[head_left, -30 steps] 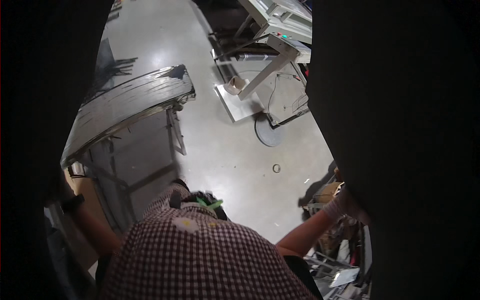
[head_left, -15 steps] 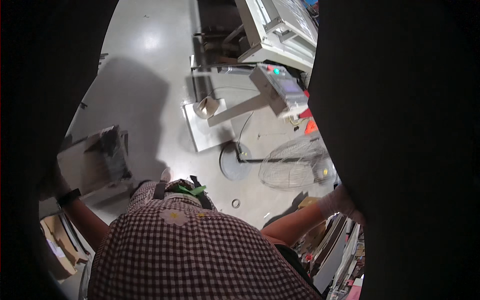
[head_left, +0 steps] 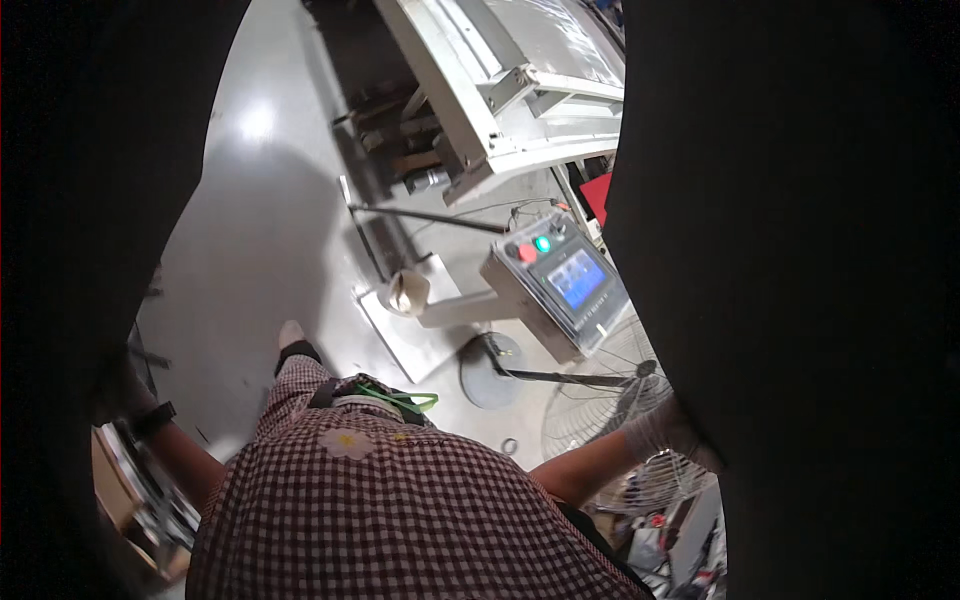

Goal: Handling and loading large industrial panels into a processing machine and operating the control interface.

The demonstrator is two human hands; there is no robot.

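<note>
I look down on my own checked shirt (head_left: 400, 520). My left arm stretches to the lower left, a black band on the wrist. My left hand (head_left: 125, 392) sits in the dark rim beside a cardboard box (head_left: 112, 490), and its fingers are hidden. My right hand (head_left: 662, 430) wears a light glove and reaches out to the right, by the wire guard of a floor fan (head_left: 600, 395). Its fingers are cut off by the dark edge, so I cannot tell if it holds anything.
A grey control box (head_left: 560, 280) with a blue screen and green and red buttons stands on a post ahead. Behind it is a large metal machine frame (head_left: 500, 90). A small round cup-like thing (head_left: 408, 292) rests on a flat plate. Clutter lies at the lower right on the grey floor (head_left: 260, 230).
The view has swung: the control box and machine frame have come nearer and lower, and the metal table on the left has left the picture. Both arms stay spread out.
</note>
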